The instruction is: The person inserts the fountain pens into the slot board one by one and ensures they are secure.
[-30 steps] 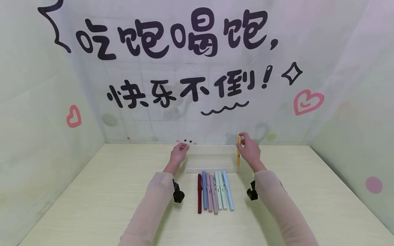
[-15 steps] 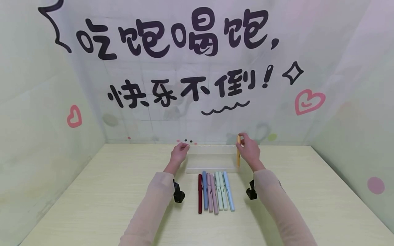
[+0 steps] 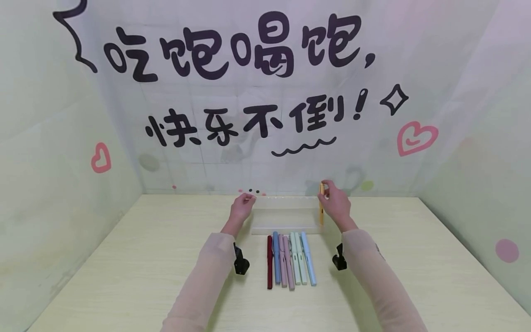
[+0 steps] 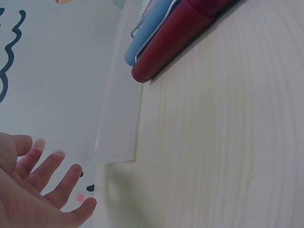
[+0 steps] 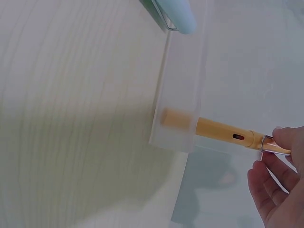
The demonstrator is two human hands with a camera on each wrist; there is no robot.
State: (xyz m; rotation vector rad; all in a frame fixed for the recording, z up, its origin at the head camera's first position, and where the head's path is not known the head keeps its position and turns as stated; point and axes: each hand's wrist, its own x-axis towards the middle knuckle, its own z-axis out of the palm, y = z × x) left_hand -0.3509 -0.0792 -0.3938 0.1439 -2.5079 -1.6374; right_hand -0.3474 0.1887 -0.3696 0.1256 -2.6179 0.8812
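A translucent plastic box [image 3: 286,229] stands near the back wall. At its left end, my left hand [image 3: 240,208] pinches the rim at the far corner between thumb and forefinger, its other fingers spread loosely in the left wrist view. My right hand [image 3: 338,203] holds a yellow pen [image 5: 223,131] by its clipped cap, thumb against fingers. The pen leans upright at the box's right end, its lower part blurred behind the front wall. In front of the box lie a dark red pen [image 3: 269,263], a blue pen [image 3: 276,258] and several pastel pens side by side.
The pale wood-grain table [image 3: 166,258] ends at a printed cloth backdrop [image 3: 249,166] close behind the box. Side panels of cloth rise at left and right. The pens' cap ends lie right at the box's front edge. Both wrists carry black camera mounts.
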